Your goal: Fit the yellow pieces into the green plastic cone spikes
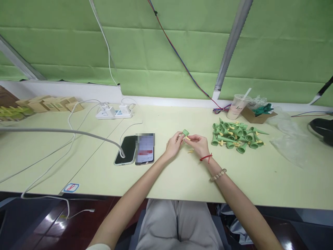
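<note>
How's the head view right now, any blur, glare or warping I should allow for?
Head view: even light, soft shadows. The hands, left and right, and the green cone pile are sharp. One phone screen is pixelated. Glare shows on the dark floor. The table edge bows from wide-angle distortion.

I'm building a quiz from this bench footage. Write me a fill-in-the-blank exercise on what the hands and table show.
1. Both hands, left hand and right hand, hold a small ____ cone piece above the table.
2. The pile of green cones lies to the person's ____ of the hands.
3. Two ____ lie side by side on the table, left of the hands.
4. A ____ string circles the right wrist.

Missing words: green; right; phones; red
</note>
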Demonstrator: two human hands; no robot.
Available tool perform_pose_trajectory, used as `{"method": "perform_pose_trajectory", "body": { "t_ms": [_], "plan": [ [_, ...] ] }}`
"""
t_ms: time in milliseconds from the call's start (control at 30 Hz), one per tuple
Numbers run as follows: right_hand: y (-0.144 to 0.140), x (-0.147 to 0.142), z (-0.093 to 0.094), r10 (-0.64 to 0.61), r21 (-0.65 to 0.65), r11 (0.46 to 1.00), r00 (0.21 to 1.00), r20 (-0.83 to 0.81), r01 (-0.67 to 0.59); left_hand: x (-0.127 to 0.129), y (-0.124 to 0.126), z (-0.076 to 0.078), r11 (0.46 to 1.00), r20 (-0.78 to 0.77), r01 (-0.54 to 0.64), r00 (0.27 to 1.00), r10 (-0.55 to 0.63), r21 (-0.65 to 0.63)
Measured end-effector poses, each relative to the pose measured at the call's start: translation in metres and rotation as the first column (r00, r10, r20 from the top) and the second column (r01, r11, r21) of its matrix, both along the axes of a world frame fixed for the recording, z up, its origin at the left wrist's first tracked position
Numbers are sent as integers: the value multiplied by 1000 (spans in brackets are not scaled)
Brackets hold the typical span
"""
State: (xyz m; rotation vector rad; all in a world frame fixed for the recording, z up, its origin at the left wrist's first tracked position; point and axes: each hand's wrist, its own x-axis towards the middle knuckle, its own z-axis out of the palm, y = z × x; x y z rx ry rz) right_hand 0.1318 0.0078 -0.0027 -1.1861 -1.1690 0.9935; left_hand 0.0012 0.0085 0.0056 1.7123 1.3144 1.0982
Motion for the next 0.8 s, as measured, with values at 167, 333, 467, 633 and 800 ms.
{"method": "perform_pose_trajectory", "body": {
  "t_ms": [167,333,467,633,800],
  "plan": [
    [-8,-1,4,-81,251,967,978,191,31,2,2,-3,997,90,50,995,-44,-67],
    [-6,-1,11,53,-12,999,999,0,-53,-1,6,-3,997,174,78,982,-74,-18],
    [-5,3,16,311,-228,889,888,-339,-398,-3,7,-1,993,191,110,975,-117,46],
    [-8,10,17,400,-221,796,763,-508,-564,-6,5,4,977,108,175,976,-188,120],
    [-6,10,14,345,-251,840,829,-440,-482,-6,3,6,987,31,86,995,-91,139]
  ]
}}
